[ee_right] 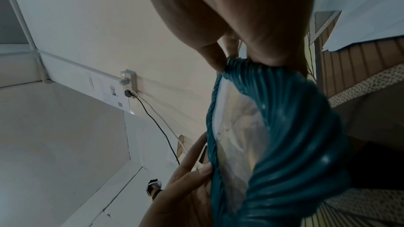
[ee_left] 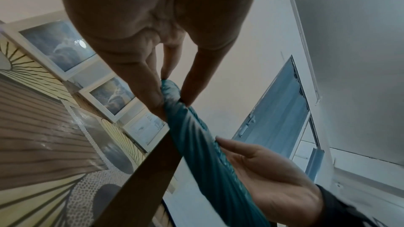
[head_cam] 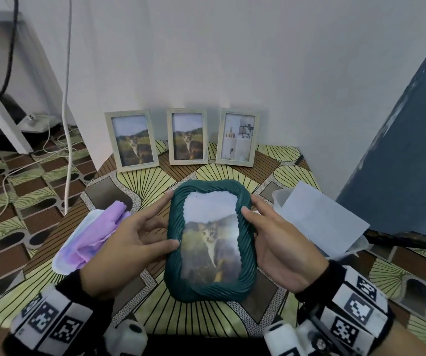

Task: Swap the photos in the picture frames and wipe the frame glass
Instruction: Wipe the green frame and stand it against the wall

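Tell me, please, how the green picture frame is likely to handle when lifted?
The green frame probably stays stiff: it keeps its shape held only at its sides by the left hand and right hand. Its ridged, glossy rim likely grips fairly well. The reflective front pane may be fragile.

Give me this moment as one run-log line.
left hand: holds green frame left edge | right hand: holds right edge | photo: cat | cloth: unused, at left | three wooden frames: standing at wall
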